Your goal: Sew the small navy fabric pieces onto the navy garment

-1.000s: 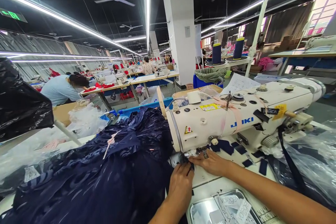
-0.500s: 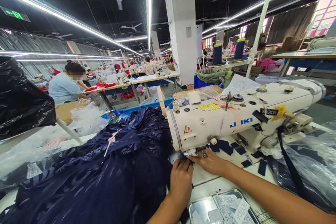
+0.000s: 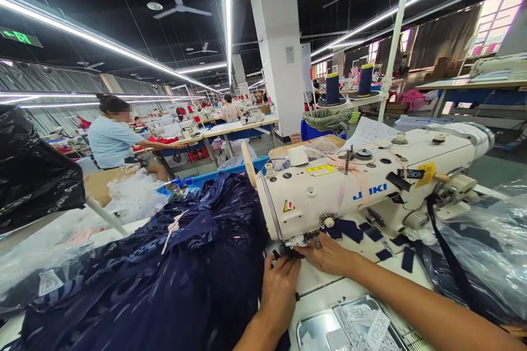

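A white sewing machine (image 3: 272,197) stands before me, its needle area low at the left end. Just under it, my left hand (image 3: 280,288) has its fingers bent over a small piece of dark navy fabric (image 3: 288,254). From the right, my right hand (image 3: 328,256) reaches in beside the presser foot, fingertips pinching the same piece's right side. The two hands are close together, and the fabric is partly hidden by fingers. A large heap of navy garments (image 3: 177,274) spreads over the table, left of my left hand.
A metal tray (image 3: 305,324) with printed labels (image 3: 376,329) lies nearest me. Navy scraps (image 3: 346,229) are scattered under the machine arm. Clear plastic bags (image 3: 489,252) lie at right, and a black bag (image 3: 37,170) hangs at left. Another person (image 3: 111,140) works beyond the table.
The view has shifted slightly. My left fingers have moved a little and lifted, with more dark fabric showing at their tips. The person at the back left has an arm stretched further right.
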Demonstrator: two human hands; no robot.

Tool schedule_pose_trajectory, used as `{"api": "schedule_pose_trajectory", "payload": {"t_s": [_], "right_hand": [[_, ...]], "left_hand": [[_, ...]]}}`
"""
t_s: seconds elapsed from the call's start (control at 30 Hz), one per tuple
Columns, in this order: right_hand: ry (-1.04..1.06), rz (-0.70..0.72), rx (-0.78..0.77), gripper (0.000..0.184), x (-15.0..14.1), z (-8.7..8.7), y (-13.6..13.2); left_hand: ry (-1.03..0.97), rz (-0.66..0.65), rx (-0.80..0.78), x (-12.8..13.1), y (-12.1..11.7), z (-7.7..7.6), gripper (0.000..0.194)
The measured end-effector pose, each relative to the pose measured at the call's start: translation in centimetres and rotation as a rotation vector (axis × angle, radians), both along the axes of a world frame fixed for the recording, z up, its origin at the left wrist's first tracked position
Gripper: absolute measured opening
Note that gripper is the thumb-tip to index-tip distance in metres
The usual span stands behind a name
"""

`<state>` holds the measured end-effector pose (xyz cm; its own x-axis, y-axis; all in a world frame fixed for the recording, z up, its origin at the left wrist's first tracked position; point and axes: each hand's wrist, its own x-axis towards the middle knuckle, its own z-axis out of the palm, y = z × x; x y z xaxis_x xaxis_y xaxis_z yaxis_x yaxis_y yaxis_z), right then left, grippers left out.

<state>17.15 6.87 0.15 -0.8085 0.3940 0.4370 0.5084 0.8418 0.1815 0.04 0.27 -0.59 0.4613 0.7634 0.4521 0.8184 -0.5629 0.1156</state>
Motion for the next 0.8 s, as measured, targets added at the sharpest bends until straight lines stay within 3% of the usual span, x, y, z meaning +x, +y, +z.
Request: {"api": "schedule_pose_trajectory", "payload": {"t_s": [0.23,0.4,0.53,0.63,0.8], "right_hand": [[0.048,0.019,-0.117,0.025,-0.4,-0.9,-1.2],[0.075,-0.018,-0.263,0.027,-0.3,-0.9,-1.3],[0.142,0.05,-0.393,0.027,0.2,-0.6,-0.9],[0.164,0.078,-0.373,0.026,0.4,-0.7,-0.8],[0.091,0.081,-0.176,0.026,0.4,-1.2,-1.0]], "left_hand": [[-0.063,-0.043,-0.155,-2.4,0.8,2.1,0.045],[0.01,-0.001,-0.166,-2.0,0.6,1.7,0.043],[0.045,0.009,-0.192,-2.0,0.3,1.3,0.049],[0.049,0.005,-0.185,-2.0,0.4,1.2,0.049],[0.072,-0.027,-0.196,-2.1,0.4,1.6,0.049]]}}
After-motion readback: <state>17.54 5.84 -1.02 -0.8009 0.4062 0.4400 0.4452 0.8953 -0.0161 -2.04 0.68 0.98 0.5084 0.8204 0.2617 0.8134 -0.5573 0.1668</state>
